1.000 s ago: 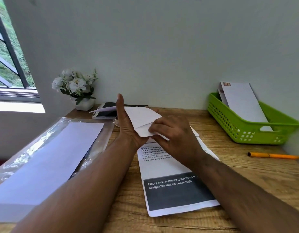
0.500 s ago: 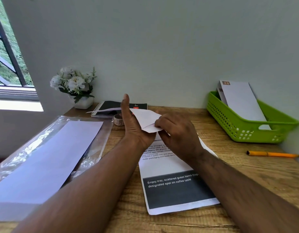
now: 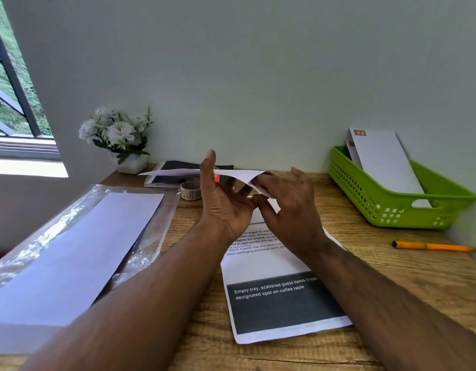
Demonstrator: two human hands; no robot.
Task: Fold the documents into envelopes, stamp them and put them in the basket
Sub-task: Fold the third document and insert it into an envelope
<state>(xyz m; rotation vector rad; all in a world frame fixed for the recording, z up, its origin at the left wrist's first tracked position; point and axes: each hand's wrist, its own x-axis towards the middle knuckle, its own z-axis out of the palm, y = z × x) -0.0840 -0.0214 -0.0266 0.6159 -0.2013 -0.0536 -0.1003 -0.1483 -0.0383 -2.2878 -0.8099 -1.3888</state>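
Observation:
My left hand [image 3: 223, 202] and my right hand [image 3: 293, 212] hold a white envelope [image 3: 239, 174] up over the middle of the desk. It lies almost flat, so I see it nearly edge-on. My left thumb stands in front of it with the fingers beneath. My right fingers curl round its right end, where a flap hangs down. Under my hands a printed document [image 3: 271, 263] with a dark block lies on the wood. A green basket [image 3: 392, 210] at the right holds two stamped envelopes [image 3: 379, 159] leaning on the wall.
A pack of blank envelopes [image 3: 79, 250] in clear plastic lies at the left. A small roll of stamps [image 3: 190, 190] and a spiral notebook [image 3: 172, 167] sit behind my hands. A flower pot [image 3: 119, 135] stands at the back left. An orange pen [image 3: 432, 246] lies near the right edge.
The envelope has tipped from facing me to nearly flat and risen a little. My right hand has slid to its right end, and my left thumb now stands upright.

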